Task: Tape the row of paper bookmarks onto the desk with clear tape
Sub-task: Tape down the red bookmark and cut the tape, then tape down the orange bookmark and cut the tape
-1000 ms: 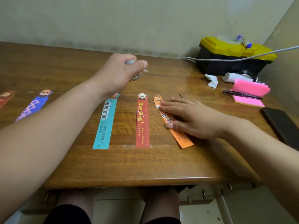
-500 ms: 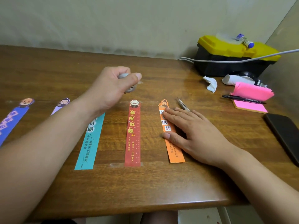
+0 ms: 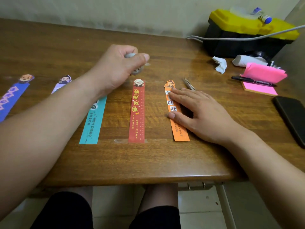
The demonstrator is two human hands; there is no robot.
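Five bookmarks: I see them in a row across the desk point(image 3: 165, 159), feet toward the front edge.
Blue bookmark point(image 3: 11, 98): nearest the left edge, partly behind my left forearm.
Lilac bookmark point(image 3: 61, 83): just its head end shows above that arm.
Teal bookmark point(image 3: 92, 123): foot near the front edge, head hidden under my left wrist.
Red bookmark point(image 3: 137, 111): middle of the row, a strip of clear tape point(image 3: 120, 140) across its foot.
Orange bookmark point(image 3: 179, 128): slanted, foot to the right of the red one's.
Left hand point(image 3: 115, 68): raised behind the red bookmark's head, fingers curled shut on a small grey object point(image 3: 135, 70) I cannot identify.
Right hand point(image 3: 198, 113): flat on the orange bookmark, fingers spread, thumb on its left margin.
Tweezers point(image 3: 189, 84): tip showing just behind my right fingers.
Right edge: black phone point(image 3: 292, 116), pink sticky notes point(image 3: 262, 80), pen point(image 3: 250, 79).
Back right corner: yellow-lidded box point(image 3: 247, 30), with crumpled tissue point(image 3: 220, 64) in front of it.
Open room: bare wood along the back edge, and a strip before the front edge.
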